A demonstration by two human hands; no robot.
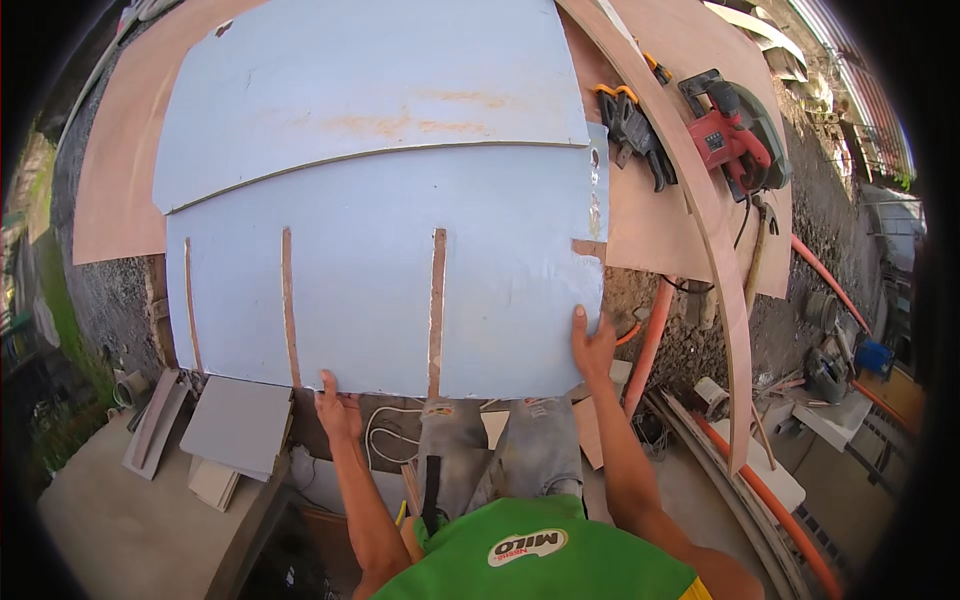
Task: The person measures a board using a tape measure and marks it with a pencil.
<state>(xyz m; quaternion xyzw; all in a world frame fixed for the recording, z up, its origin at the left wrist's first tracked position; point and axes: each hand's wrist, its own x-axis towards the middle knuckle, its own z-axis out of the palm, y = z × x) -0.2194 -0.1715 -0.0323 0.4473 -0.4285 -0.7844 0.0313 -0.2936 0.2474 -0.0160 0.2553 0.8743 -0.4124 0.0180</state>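
A light blue board with three narrow brown strips showing along its lower half lies flat in front of me. A second light blue board lies beyond it, its near edge overlapping the first. My left hand grips the lower edge of the near board, thumb on top and fingers curled underneath. My right hand holds that board at its lower right edge, thumb along the side and fingers mostly hidden under it.
A pinkish plywood sheet lies beneath. On the right are black clamps, a red circular saw, a long wooden strip and orange pipes. Grey board offcuts rest on concrete at lower left.
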